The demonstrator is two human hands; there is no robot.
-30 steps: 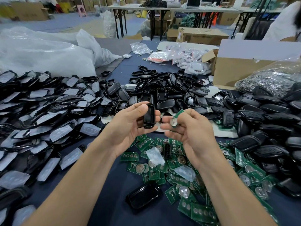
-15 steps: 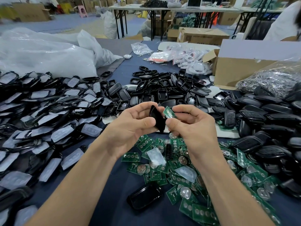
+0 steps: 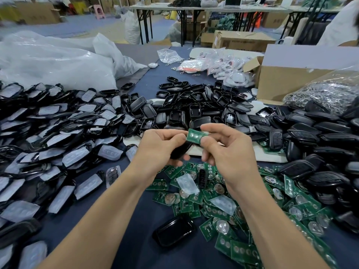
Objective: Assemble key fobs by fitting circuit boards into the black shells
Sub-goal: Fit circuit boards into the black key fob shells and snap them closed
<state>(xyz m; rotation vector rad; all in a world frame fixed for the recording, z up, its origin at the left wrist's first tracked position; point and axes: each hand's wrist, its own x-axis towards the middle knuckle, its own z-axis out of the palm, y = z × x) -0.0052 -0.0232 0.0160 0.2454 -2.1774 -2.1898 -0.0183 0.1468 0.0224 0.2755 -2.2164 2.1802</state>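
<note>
My left hand grips a black shell, tilted and mostly hidden by the fingers. Between thumb and fingers, my right hand pinches a green circuit board whose round contacts face me. The board's lower left edge meets the upper end of the shell. Both hands hover above a heap of loose green circuit boards on the dark blue table. A single black shell lies near the table's front.
Black shells are piled behind my hands and at the right. At the left lie shells with clear pads. White plastic bags, a cardboard box and a bag of metal rings stand further back.
The right hand has turned the circuit board so its contacts face me and brought it to the shell's end. The left hand has tilted the shell and lowered it slightly.
</note>
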